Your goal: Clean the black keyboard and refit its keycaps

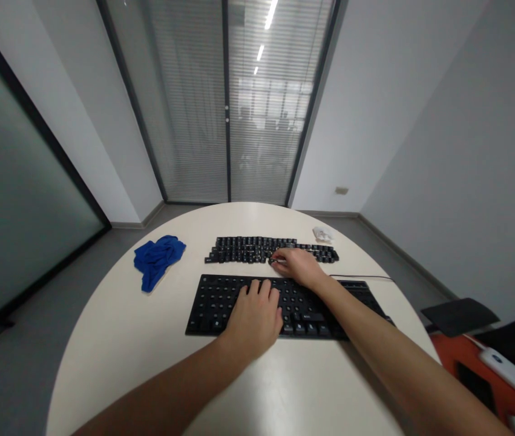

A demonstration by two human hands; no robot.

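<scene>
A black keyboard [209, 303] lies across the table, most of its key positions bare, with several keycaps in place along its lower edge. My left hand [255, 315] rests palm down on the middle of it, fingers stretched out over the key positions. Beyond the keyboard, loose black keycaps [239, 249] are laid out in rows. My right hand [300, 265] reaches over the keyboard's far edge to the near side of these rows. Its thumb and fingertips are pinched on a small black keycap [271, 261], partly hidden by the fingers.
A crumpled blue cloth [160, 257] lies at the left of the round white table [116, 339]. A small clear plastic bag [323, 234] sits behind the keycaps at right. The keyboard's thin cable [361, 277] runs off the right edge. Beside the table stands an orange chair [457, 357] holding a white power strip [511, 375].
</scene>
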